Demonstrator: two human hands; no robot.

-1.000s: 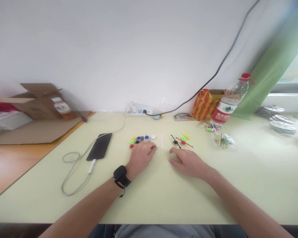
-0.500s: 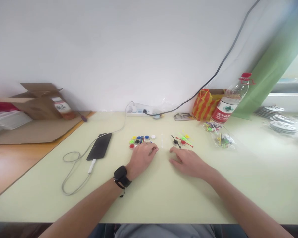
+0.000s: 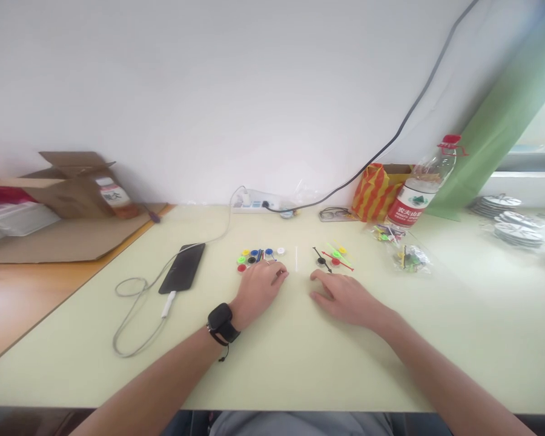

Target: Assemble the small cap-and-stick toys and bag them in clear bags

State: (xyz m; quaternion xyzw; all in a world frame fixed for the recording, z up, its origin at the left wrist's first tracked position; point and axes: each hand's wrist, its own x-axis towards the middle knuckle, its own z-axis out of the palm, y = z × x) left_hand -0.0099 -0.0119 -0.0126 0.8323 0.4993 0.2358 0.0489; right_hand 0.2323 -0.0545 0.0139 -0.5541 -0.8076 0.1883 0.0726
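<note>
My left hand (image 3: 264, 283), with a black watch (image 3: 221, 317) on its wrist, rests on the table, fingers loosely bent and a small gap beside the thumb. Just beyond it lie round plastic pieces, among them a red disc (image 3: 241, 267), a black disc (image 3: 251, 260) and a white disc (image 3: 280, 251); the fingers partly cover this group. A thin white strip (image 3: 297, 258) lies between my hands. My right hand (image 3: 340, 295) lies palm down, thumb and index finger apart, nothing visible in it. Near its fingertips are a black arrow spinner (image 3: 321, 261) and a red arrow (image 3: 345, 264).
A phone (image 3: 182, 269) with a charging cable lies left. At the back stand a power strip (image 3: 254, 201), a striped bag (image 3: 371, 192) and a large bottle (image 3: 413, 203). Small plastic bags of parts (image 3: 411, 259) lie right; stacked discs (image 3: 518, 232) sit farther right. A cardboard box (image 3: 79, 191) is far left.
</note>
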